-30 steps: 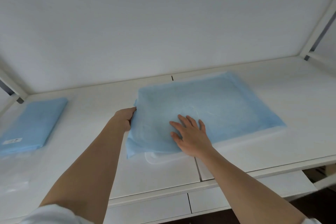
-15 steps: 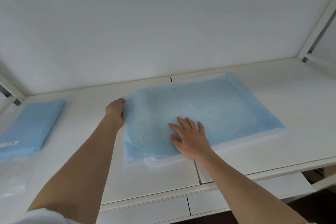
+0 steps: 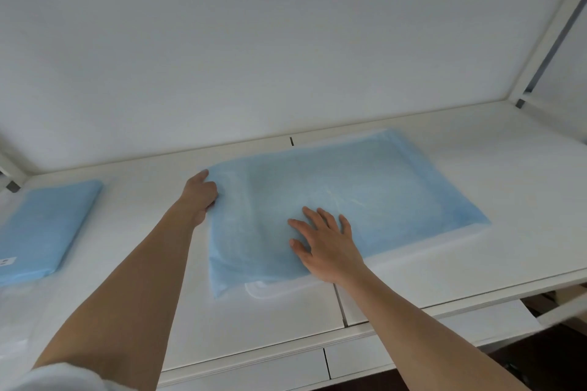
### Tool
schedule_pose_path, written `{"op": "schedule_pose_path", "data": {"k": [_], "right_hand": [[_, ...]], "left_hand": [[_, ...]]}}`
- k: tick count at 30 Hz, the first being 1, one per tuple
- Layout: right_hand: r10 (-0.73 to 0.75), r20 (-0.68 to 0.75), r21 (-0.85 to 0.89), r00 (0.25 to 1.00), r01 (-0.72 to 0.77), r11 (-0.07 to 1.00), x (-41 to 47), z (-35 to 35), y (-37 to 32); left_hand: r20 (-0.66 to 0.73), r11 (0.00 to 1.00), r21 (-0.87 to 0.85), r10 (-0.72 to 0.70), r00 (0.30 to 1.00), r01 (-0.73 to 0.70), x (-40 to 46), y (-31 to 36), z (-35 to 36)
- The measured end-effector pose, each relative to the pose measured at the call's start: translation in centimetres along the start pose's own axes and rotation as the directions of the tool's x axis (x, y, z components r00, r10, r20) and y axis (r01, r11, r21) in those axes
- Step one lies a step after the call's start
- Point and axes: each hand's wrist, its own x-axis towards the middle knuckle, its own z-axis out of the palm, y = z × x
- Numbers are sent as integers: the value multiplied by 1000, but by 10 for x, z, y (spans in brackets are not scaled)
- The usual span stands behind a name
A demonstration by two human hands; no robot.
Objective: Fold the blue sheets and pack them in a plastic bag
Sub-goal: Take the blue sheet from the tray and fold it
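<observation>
- Centrally on the white desk (image 3: pixel 476 149) lies a folded blue sheet (image 3: pixel 365 187), a broad flat rectangle with its long side running left to right and slightly away from the person.
- A clear plastic bag (image 3: pixel 273 289) shows at the sheet's near edge as a pale, glossy strip; how much of the sheet is inside it I cannot tell.
- The left hand (image 3: pixel 198 197) is at the sheet's far-left corner, its fingers (image 3: pixel 201 175) curled round the left edge of the blue material and gripping it.
- The right hand (image 3: pixel 327 241) lies palm-down on the near middle of the sheet, its fingers (image 3: pixel 324 216) straight and spread, pressing flat on the surface without curling round anything.
- Both bare forearms reach forward from the bottom of the view; a white sleeve (image 3: pixel 54 378) shows at the lower left corner.
- Well apart, at the left end of the desk, lies a second folded blue sheet (image 3: pixel 41 225), smaller in outline, with a small white label (image 3: pixel 7 261) near its near-left corner; it looks glossy, as if wrapped, though I cannot be sure.
- The desk top is made of two panels, with a dark seam (image 3: pixel 339 305) running between them under the right forearm.
- A plain white wall (image 3: pixel 286 35) rises behind the desk, and a white frame post (image 3: pixel 552 28) slants up at the right.
- Below the near edge of the desk are white drawer fronts (image 3: pixel 254 371).
</observation>
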Motion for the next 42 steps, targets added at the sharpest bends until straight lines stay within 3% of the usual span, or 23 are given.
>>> {"op": "schedule_pose_path", "data": {"k": [5, 9, 13, 14, 16, 18, 20, 23, 25, 28, 33, 36, 38, 40, 42], "right_hand": [[-2, -3, 1, 1000, 2, 1000, 0, 0, 0], [-3, -15, 1, 1000, 3, 1000, 0, 1, 0], [-5, -20, 4, 1000, 5, 1000, 1, 2, 1], [-3, -19, 9, 1000, 3, 1000, 1, 2, 1], [-5, -26, 20, 1000, 6, 1000, 1, 1, 1], [2, -65, 63, 998, 2, 998, 2, 0, 3], [40, -153, 209, 987, -7, 978, 4, -3, 6], [117, -300, 483, 947, 45, 874, 7, -8, 14], [140, -362, 539, 922, 85, 838, 6, -13, 21], [173, -439, 526, 882, 96, 845, 5, -22, 36], [279, -500, 424, 820, -50, 905, -4, -46, 70], [364, -601, 331, 712, -193, 924, -15, -62, 96], [432, -653, 321, 622, -290, 902, -24, -69, 115], [523, -626, 358, 579, -382, 852, -33, -75, 135], [592, -578, 385, 562, -451, 805, -41, -78, 157]], "left_hand": [[47, 958, 218, 179, 983, -185, -8, 4, 2], [123, 804, 449, 377, 918, -390, -12, 14, 7], [258, 719, 494, 415, 872, -488, -27, 25, 18], [323, 768, 435, 354, 878, -470, -29, 27, 19], [480, 938, 238, 112, 870, -251, -36, 29, 22], [549, 997, 50, 18, 836, -54, -44, 30, 25], [485, 997, 1, 64, 872, -74, -50, 30, 25], [371, 984, 78, 120, 921, -160, -58, 28, 27], [273, 975, 144, 125, 954, -169, -62, 26, 30], [196, 945, 299, 76, 978, -133, -66, 26, 35], [274, 910, 405, -29, 961, -88, -79, 25, 53], [279, 970, 210, 59, 958, -121, -91, 31, 73], [218, 969, 173, 135, 967, -175, -94, 34, 89], [174, 918, 282, 237, 956, -279, -96, 34, 105], [153, 785, 471, 376, 914, -402, -101, 33, 122]]}}
